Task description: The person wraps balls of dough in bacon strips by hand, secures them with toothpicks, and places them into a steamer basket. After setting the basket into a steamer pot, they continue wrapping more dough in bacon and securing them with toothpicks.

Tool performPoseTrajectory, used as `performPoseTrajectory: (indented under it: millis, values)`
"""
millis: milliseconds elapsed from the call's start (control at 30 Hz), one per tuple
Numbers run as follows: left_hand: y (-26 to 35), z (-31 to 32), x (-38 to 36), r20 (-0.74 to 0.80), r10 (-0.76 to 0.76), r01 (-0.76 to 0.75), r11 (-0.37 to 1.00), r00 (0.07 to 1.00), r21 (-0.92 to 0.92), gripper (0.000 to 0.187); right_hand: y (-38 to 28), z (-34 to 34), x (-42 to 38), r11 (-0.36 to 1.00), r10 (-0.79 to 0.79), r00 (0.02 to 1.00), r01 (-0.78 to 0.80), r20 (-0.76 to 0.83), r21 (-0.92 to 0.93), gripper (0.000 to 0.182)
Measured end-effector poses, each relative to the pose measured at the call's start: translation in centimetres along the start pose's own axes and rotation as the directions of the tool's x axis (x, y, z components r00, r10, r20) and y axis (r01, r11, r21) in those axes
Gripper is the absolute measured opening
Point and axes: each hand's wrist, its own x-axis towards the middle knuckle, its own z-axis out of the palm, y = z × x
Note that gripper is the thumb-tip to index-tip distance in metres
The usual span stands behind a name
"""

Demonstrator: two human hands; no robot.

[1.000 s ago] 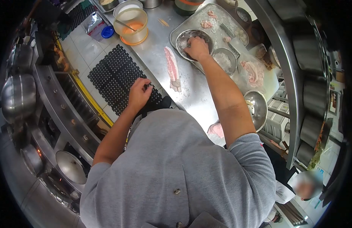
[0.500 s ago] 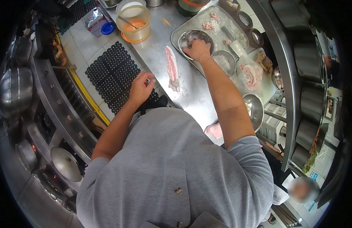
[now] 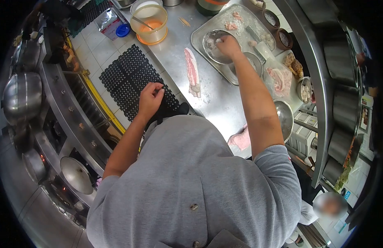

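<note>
Nearest the body, a pink slab of meat [image 3: 241,138] lies on the tabletop [image 3: 175,62]. The left hand [image 3: 150,101], loosely curled with nothing visible in it, hangs beyond the tabletop's left edge. Between the two hands lies a pale meat strip [image 3: 192,70], its long axis pointing away from the body; neither hand is clearly nearer. Farther out and right, the right hand [image 3: 229,46] dips bent fingers into a metal bowl [image 3: 209,50] on a floury tray [image 3: 253,20]; whether they grip anything, I cannot tell.
</note>
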Motion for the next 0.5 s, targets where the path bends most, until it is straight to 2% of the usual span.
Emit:
performPoseTrajectory:
  millis: [33,167,233,267,333,500]
  values:
    - [0.0,-0.1,0.0,0.017,-0.037,0.037,0.999,0.999,-0.012,0.018,0.4,-1.1,0.2,0.993,0.007,0.998,-0.015,0.066,0.119,0.052]
    - [0.3,0.6,0.5,0.034,-0.039,0.040,0.999,0.999,-0.008,0.019,-0.3,-4.2,-2.7,0.979,-0.005,1.000,0.008,-0.014,0.206,0.046]
    - [0.8,1.3,0.9,0.024,0.005,-0.004,0.999,1.000,-0.044,0.019,0.0,-4.0,-3.0,0.979,-0.031,0.960,0.085,-0.277,0.185,0.037]
    - [1.0,1.6,1.2,0.024,0.011,-0.010,0.999,1.000,-0.043,0.019,0.3,-3.9,-3.0,0.979,-0.030,0.959,0.085,-0.283,0.186,0.037]
    - [1.5,1.9,1.9,0.090,0.029,-0.027,0.999,0.996,-0.026,0.020,0.7,-3.9,-3.5,0.990,-0.138,0.990,0.138,-0.005,0.001,0.033]
    - [3.0,2.3,2.8,0.178,0.024,-0.022,1.000,0.984,-0.014,0.022,1.1,-3.0,-4.3,0.993,-0.072,0.991,0.082,-0.115,0.082,0.032]
